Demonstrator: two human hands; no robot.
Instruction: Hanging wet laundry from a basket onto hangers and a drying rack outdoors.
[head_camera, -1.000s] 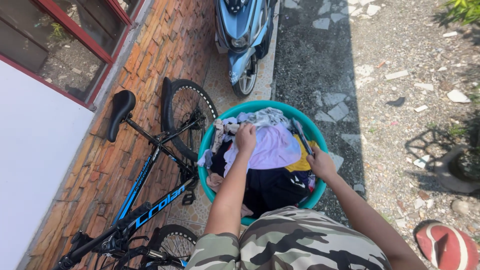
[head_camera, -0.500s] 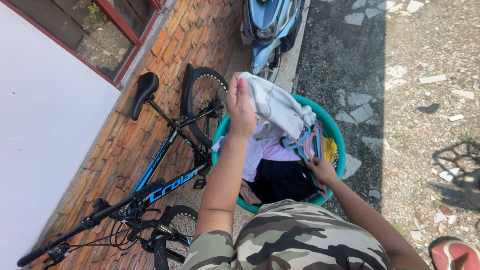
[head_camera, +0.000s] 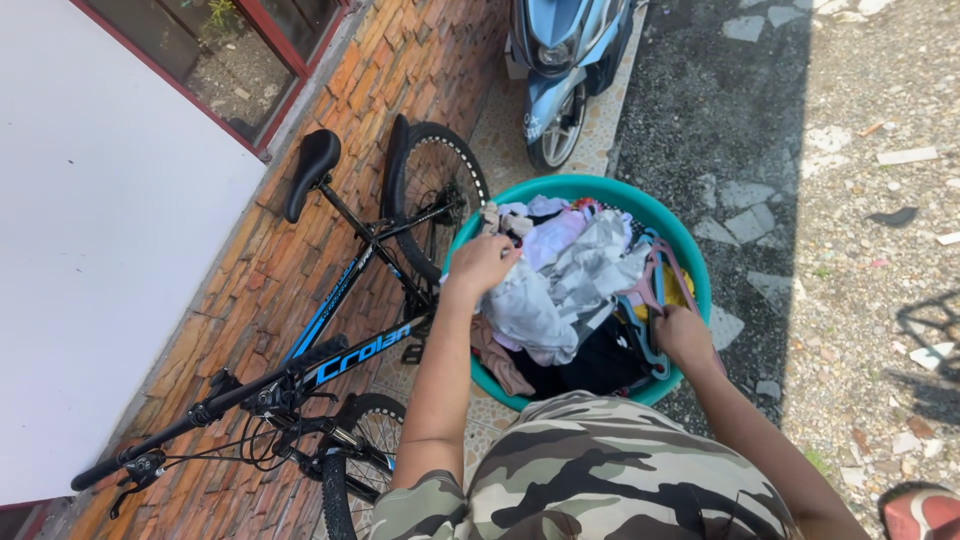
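The left hand (head_camera: 482, 264) is gripping a pale shirt (head_camera: 560, 290) over the teal basin (head_camera: 690, 262) (heaped with clothes); the right hand (head_camera: 682, 337) is clutching hangers (head_camera: 652, 290) at its rim

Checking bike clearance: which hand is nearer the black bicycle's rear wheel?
Left. The left hand grips pale cloth just beside the wheel; the right hand is across the teal tub.

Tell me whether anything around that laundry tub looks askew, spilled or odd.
One thing: a brownish cloth droops over the near rim of the teal tub instead of lying inside. The left hand grips a pale grey garment and the right hand holds plastic hangers. Nothing lies spilled on the ground.
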